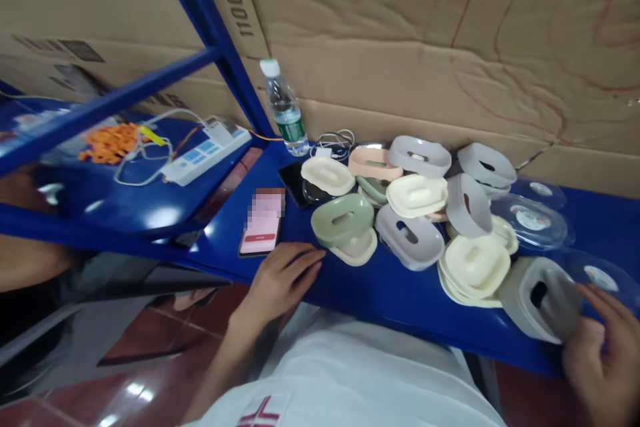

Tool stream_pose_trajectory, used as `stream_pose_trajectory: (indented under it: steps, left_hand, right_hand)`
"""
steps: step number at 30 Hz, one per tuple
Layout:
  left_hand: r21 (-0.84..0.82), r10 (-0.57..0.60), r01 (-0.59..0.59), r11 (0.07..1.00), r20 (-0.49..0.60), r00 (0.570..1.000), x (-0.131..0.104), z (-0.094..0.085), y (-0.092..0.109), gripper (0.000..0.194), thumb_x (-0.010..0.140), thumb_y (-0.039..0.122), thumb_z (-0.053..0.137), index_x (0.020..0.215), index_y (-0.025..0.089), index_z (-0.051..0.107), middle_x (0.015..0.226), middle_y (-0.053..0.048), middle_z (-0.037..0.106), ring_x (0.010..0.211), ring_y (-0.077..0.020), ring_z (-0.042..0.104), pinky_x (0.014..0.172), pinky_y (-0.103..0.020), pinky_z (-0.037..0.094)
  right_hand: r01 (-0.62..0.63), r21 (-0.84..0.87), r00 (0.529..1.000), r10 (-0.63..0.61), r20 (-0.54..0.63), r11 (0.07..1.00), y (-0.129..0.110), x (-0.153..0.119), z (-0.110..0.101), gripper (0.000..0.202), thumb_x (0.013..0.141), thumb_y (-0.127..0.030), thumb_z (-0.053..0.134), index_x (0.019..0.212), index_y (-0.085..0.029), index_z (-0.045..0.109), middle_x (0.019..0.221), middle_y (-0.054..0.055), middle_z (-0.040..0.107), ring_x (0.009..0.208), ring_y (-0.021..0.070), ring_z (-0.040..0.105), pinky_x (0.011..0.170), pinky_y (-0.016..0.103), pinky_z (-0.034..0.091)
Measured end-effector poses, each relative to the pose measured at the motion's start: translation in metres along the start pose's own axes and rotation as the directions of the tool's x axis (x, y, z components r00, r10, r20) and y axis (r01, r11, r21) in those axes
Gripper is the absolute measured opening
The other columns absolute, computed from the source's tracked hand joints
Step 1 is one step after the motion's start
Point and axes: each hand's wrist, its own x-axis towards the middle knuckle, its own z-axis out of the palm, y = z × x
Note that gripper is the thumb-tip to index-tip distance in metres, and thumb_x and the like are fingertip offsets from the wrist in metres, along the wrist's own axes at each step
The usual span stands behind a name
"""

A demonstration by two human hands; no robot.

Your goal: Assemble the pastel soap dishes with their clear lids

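Note:
My left hand point(283, 275) lies at the front edge of the blue table, fingers loosely stretched out and holding nothing. Just past its fingertips are a green soap dish point(335, 230) and a cream tray point(361, 248) partly under it. At the right, my right hand point(603, 340) is smeared by motion, its thumb and fingers closed on the side of a grey soap dish point(517, 307) with an oval slot. To the left of that dish sits a stack of cream trays point(477, 265). More grey dishes point(410, 240) and a peach one point(373, 163) lie farther back.
Clear plastic lids point(530, 219) lie at the right. A phone with a lit screen point(263, 223) is left of the dishes, a water bottle point(287, 113) behind. Beyond the blue frame post point(220, 47) are a power strip point(207, 153) and orange pieces point(113, 143). Cardboard point(380, 33) lines the back.

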Motion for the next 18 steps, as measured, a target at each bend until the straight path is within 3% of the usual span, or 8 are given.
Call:
stream_pose_trajectory:
  steps: [3, 4, 7, 9, 11, 13, 15, 18]
  left_hand:
    - [0.043, 0.024, -0.024, 0.999, 0.002, 1.0, 0.001, 0.006, -0.003, 0.023, 0.104, 0.013, 0.065, 0.125, 0.021, 0.069, 0.108, -0.008, 0.077, 0.095, -0.0211, 0.074, 0.086, -0.036, 0.06]
    - [0.036, 0.029, -0.029, 0.999, 0.009, 1.0, 0.001, 0.007, -0.003, 0.027, 0.104, 0.012, 0.065, 0.128, 0.022, 0.068, 0.11, -0.008, 0.077, 0.098, -0.0217, 0.074, 0.088, -0.037, 0.06]
    - [0.032, 0.026, -0.026, 0.999, 0.002, 1.0, 0.0, 0.01, -0.002, 0.039, 0.102, 0.013, 0.068, 0.138, 0.025, 0.064, 0.12, -0.01, 0.074, 0.11, -0.0244, 0.073, 0.096, -0.04, 0.06]
    - [0.071, 0.02, -0.019, 0.997, -0.01, 1.0, 0.0, 0.012, -0.002, 0.045, 0.1, 0.014, 0.071, 0.142, 0.026, 0.063, 0.128, -0.012, 0.071, 0.119, -0.0277, 0.07, 0.101, -0.045, 0.06]
    - [0.088, 0.005, -0.006, 0.996, 0.006, 1.0, 0.001, 0.014, -0.002, 0.05, 0.099, 0.017, 0.073, 0.147, 0.027, 0.06, 0.139, -0.016, 0.066, 0.129, -0.0321, 0.066, 0.107, -0.05, 0.058]
    - [0.084, -0.033, 0.028, 0.996, 0.062, 0.998, 0.004, 0.016, -0.002, 0.055, 0.101, 0.021, 0.072, 0.154, 0.028, 0.055, 0.154, -0.019, 0.056, 0.143, -0.0378, 0.058, 0.113, -0.056, 0.055]
    - [0.071, -0.09, 0.081, 0.994, 0.13, 0.987, 0.007, 0.019, -0.003, 0.057, 0.105, 0.027, 0.068, 0.159, 0.027, 0.05, 0.165, -0.023, 0.044, 0.153, -0.042, 0.049, 0.116, -0.061, 0.052]
    - [0.043, -0.145, 0.14, 0.989, 0.166, 0.975, 0.008, 0.022, -0.003, 0.05, 0.108, 0.033, 0.065, 0.156, 0.024, 0.053, 0.167, -0.024, 0.041, 0.149, -0.0418, 0.053, 0.114, -0.061, 0.054]
  right_hand:
    - [-0.021, 0.022, 0.951, 0.027, -0.307, 1.0, -0.041, -0.014, 0.002, 0.056, 0.096, -0.057, 0.033, 0.142, -0.068, 0.063, 0.143, -0.005, 0.073, 0.134, 0.0496, 0.065, 0.114, 0.075, 0.051]
    - [-0.001, 0.038, 0.939, 0.014, -0.344, 0.999, -0.046, -0.019, 0.005, 0.056, 0.094, -0.059, 0.03, 0.139, -0.071, 0.063, 0.14, -0.006, 0.075, 0.132, 0.0518, 0.066, 0.106, 0.079, 0.053]
    - [0.112, 0.037, 0.972, -0.101, -0.211, 0.993, -0.047, -0.036, 0.011, 0.061, 0.085, -0.065, 0.049, 0.146, -0.073, 0.055, 0.149, -0.011, 0.069, 0.132, 0.0563, 0.063, 0.098, 0.084, 0.054]
    - [0.221, -0.025, 0.973, -0.223, -0.062, 0.975, -0.045, -0.042, 0.013, 0.08, 0.08, -0.056, 0.069, 0.157, -0.064, 0.049, 0.157, -0.006, 0.063, 0.132, 0.0567, 0.064, 0.104, 0.085, 0.052]
    - [0.269, -0.068, 0.962, -0.272, -0.039, 0.961, -0.045, -0.044, 0.016, 0.084, 0.084, -0.045, 0.074, 0.162, -0.055, 0.047, 0.156, 0.002, 0.063, 0.131, 0.0546, 0.065, 0.104, 0.082, 0.053]
    - [0.252, -0.079, 0.943, -0.263, -0.202, 0.964, -0.047, -0.042, 0.02, 0.069, 0.091, -0.041, 0.069, 0.158, -0.051, 0.056, 0.143, 0.006, 0.071, 0.126, 0.05, 0.069, 0.097, 0.075, 0.059]
    - [0.258, -0.086, 0.88, -0.271, -0.39, 0.962, -0.049, -0.039, 0.026, 0.052, 0.094, -0.038, 0.066, 0.145, -0.042, 0.07, 0.124, 0.009, 0.078, 0.114, 0.0456, 0.074, 0.089, 0.067, 0.062]
    - [0.304, -0.092, 0.847, -0.313, -0.43, 0.948, -0.051, -0.036, 0.031, 0.032, 0.093, -0.032, 0.07, 0.121, -0.019, 0.08, 0.107, 0.013, 0.079, 0.102, 0.0377, 0.077, 0.09, 0.057, 0.062]
